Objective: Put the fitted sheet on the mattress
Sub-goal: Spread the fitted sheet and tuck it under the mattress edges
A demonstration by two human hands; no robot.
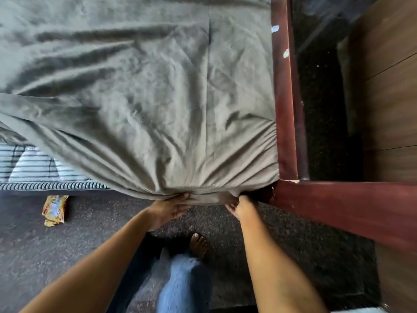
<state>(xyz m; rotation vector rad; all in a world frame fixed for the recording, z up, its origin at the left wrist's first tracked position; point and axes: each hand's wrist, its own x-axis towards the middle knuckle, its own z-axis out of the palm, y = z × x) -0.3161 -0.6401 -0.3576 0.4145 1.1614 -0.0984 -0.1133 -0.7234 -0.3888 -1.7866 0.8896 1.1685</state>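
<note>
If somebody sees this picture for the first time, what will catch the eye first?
The big grey-green fitted sheet fills the upper picture, gathered at the near corner where the left hand and the right hand grip its edge. At the left, the striped mattress shows uncovered, and a yellow wrapper lies on the floor below it.

— Where are the hands?
— Lower middle of the frame. The left hand [169,208] and the right hand [237,205] both grip the gathered hem of the grey-green fitted sheet [140,98], the right one just beside the corner of the dark red bed frame [284,109].
— Is the mattress covered?
— Mostly. At the left edge the striped mattress [33,170] shows bare under the slanting sheet.
— And below?
— A yellow packet [55,210] lies on the dark floor [94,233] at lower left; a bare foot [198,243] stands between the forearms.
</note>
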